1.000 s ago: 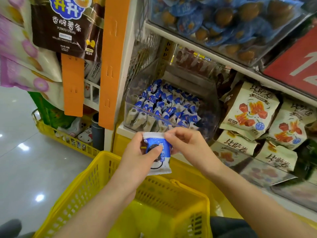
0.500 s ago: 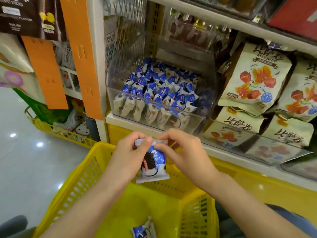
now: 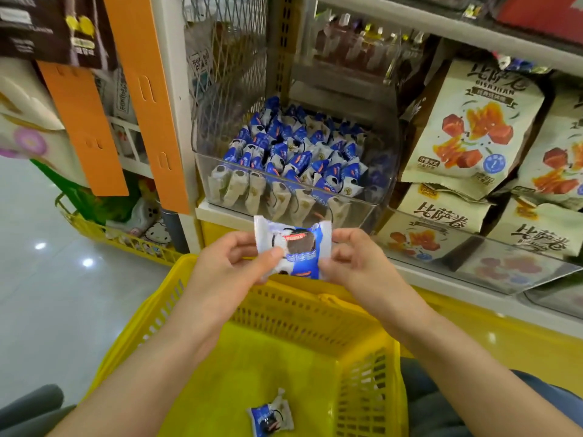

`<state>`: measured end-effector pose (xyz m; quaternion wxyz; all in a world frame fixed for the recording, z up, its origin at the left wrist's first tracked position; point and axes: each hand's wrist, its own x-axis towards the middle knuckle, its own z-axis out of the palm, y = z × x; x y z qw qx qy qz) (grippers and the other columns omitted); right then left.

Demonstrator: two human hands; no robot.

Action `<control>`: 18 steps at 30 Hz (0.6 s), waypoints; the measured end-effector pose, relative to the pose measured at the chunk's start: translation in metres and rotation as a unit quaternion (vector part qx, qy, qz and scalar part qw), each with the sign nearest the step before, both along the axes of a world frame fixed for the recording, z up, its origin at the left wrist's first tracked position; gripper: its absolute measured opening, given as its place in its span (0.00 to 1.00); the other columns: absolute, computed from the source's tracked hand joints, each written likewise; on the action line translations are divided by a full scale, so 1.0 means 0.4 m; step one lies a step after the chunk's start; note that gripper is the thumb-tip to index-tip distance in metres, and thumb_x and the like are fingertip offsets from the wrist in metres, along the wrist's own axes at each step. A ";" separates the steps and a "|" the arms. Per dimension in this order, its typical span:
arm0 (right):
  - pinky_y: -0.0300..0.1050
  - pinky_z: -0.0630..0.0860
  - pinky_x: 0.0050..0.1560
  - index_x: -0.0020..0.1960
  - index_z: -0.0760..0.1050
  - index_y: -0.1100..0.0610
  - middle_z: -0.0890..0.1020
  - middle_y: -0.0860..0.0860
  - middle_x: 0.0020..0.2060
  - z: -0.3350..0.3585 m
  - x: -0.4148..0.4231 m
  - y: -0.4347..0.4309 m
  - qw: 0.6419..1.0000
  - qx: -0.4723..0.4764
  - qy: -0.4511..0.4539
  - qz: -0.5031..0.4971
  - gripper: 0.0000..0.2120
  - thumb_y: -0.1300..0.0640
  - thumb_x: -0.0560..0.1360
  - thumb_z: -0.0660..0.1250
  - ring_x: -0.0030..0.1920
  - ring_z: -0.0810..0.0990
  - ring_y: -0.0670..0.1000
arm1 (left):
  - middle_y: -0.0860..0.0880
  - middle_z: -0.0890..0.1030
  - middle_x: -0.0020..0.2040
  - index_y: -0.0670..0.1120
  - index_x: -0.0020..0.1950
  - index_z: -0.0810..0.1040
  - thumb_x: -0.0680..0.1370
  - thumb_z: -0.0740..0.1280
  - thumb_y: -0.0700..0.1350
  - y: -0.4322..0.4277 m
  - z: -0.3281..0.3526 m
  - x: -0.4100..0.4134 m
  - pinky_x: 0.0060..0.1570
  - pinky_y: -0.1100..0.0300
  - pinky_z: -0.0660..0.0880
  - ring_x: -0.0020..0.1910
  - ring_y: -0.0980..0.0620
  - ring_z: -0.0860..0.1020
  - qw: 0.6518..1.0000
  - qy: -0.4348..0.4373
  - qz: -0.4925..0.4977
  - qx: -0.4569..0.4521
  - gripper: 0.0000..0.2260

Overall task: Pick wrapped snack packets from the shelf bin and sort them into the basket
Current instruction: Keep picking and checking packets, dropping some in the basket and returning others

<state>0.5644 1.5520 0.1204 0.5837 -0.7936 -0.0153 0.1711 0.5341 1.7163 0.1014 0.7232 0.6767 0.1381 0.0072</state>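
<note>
**Figure: One wrapped snack packet held by both hands above a yellow basket**

Centre of view: a single flat, squarish snack packet [image 3: 292, 247] of glossy white-and-blue film with crimped ends, printed with a dark round biscuit. The left hand [image 3: 233, 264] pinches its 9 o'clock edge between thumb and curled fingers. The right hand [image 3: 356, 263] pinches its 3 o'clock edge in the same way. The packet hangs just above the far rim of the basket.

At 6 o'clock from the packet: one yellow plastic basket [image 3: 362, 383], rectangular, with slotted lattice walls. One second packet [image 3: 270, 417] of the same kind lies on its floor, near the lower edge of view.

At 12 o'clock: one clear, hard plastic bin [image 3: 380, 184] with rounded corners, on a white shelf. It holds many identical packets [image 3: 293, 152] in packed rows, too many to count.

At 2 to 3 o'clock: at least five cream matte bags [image 3: 467, 130] with orange-and-red printing, stacked and leaning.

At 10 o'clock: two flat orange strips [image 3: 143, 89] with slotted holes hang vertically. Below them lies a glossy grey floor [image 3: 47, 294].
</note>
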 end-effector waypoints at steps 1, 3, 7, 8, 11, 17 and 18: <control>0.42 0.77 0.51 0.63 0.67 0.57 0.80 0.54 0.49 0.000 -0.004 -0.001 0.999 -0.008 0.022 0.035 0.18 0.65 0.75 0.65 0.50 0.80 0.50 | 0.52 0.84 0.45 0.49 0.50 0.79 0.71 0.71 0.42 0.007 0.001 0.003 0.38 0.65 0.78 0.42 0.57 0.81 1.000 -0.007 0.006 0.008 0.08; 0.40 0.78 0.50 0.63 0.69 0.54 0.81 0.52 0.54 -0.004 -0.011 0.003 0.996 0.023 0.053 0.075 0.17 0.60 0.75 0.66 0.53 0.80 0.48 | 0.53 0.84 0.43 0.50 0.48 0.80 0.72 0.70 0.42 0.016 0.001 0.008 0.39 0.63 0.77 0.42 0.58 0.81 1.000 -0.017 0.008 0.018 0.06; 0.36 0.80 0.44 0.59 0.74 0.57 0.83 0.54 0.51 -0.014 -0.003 0.012 0.992 0.067 0.094 0.053 0.12 0.55 0.78 0.60 0.46 0.82 0.46 | 0.55 0.85 0.39 0.52 0.45 0.81 0.75 0.67 0.42 0.011 -0.001 0.009 0.35 0.67 0.77 0.37 0.61 0.81 0.999 -0.038 0.021 0.008 0.05; 0.37 0.79 0.45 0.59 0.74 0.58 0.84 0.54 0.50 -0.016 0.001 0.014 0.991 0.068 0.105 0.057 0.12 0.55 0.79 0.60 0.45 0.82 0.46 | 0.54 0.85 0.38 0.52 0.44 0.81 0.75 0.67 0.42 0.011 -0.005 0.010 0.33 0.68 0.77 0.36 0.62 0.81 0.999 -0.041 0.032 0.007 0.05; 0.37 0.77 0.47 0.58 0.72 0.56 0.81 0.51 0.52 -0.032 0.012 0.024 0.997 -0.018 0.030 0.065 0.11 0.57 0.76 0.64 0.48 0.80 0.47 | 0.54 0.83 0.38 0.52 0.44 0.80 0.75 0.67 0.40 0.017 -0.015 0.017 0.31 0.71 0.75 0.33 0.64 0.79 0.996 -0.052 0.039 0.066 0.07; 0.41 0.77 0.46 0.44 0.76 0.52 0.82 0.49 0.40 -0.043 0.009 0.050 0.991 -0.025 -0.108 0.069 0.03 0.58 0.76 0.66 0.41 0.80 0.45 | 0.59 0.80 0.33 0.53 0.36 0.79 0.72 0.71 0.40 0.010 -0.024 0.007 0.32 0.75 0.70 0.33 0.66 0.77 0.959 -0.090 -0.028 0.268 0.09; 0.42 0.77 0.45 0.42 0.77 0.51 0.82 0.48 0.38 -0.043 0.011 0.048 0.992 -0.025 -0.108 0.068 0.04 0.58 0.75 0.66 0.40 0.80 0.45 | 0.59 0.80 0.32 0.55 0.35 0.78 0.72 0.70 0.41 0.009 -0.024 0.005 0.32 0.75 0.69 0.34 0.67 0.77 0.954 -0.099 -0.032 0.282 0.10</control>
